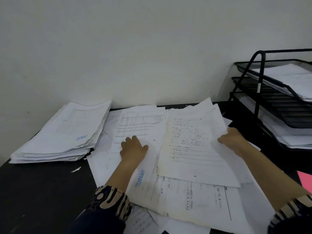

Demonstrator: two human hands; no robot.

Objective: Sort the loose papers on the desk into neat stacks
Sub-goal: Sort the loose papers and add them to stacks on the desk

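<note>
Toward the desk's (42, 191) back edge, centre to right: loose papers (185, 196), overlapping and skewed, spreading down to the front edge. Back-left corner: one finished stack (67, 132), fairly squared, blue stamp on its top sheet. Right edge: black tiered tray (278, 102) holding more paper; a pink sheet (305, 181) shows just beyond my right forearm. Left hand (133, 149): fingers loosely bent, pressing flat on the spread near a table-printed sheet (138, 125), grasping nothing. Right hand (232, 139): fingers curled round the right margin of a top sheet (194, 146), pinching it, that edge lifted off the pile. Step in hand, as I judge it: drawing this sheet free. Recommended handling: I keep the left palm bearing down so the underlying leaves do not drag along; lift the pinched edge low and slide rather than yank, since thin paper creases at the grip; check that only one sheet is caught before carrying it across to the stack and aligning its corners.
</note>
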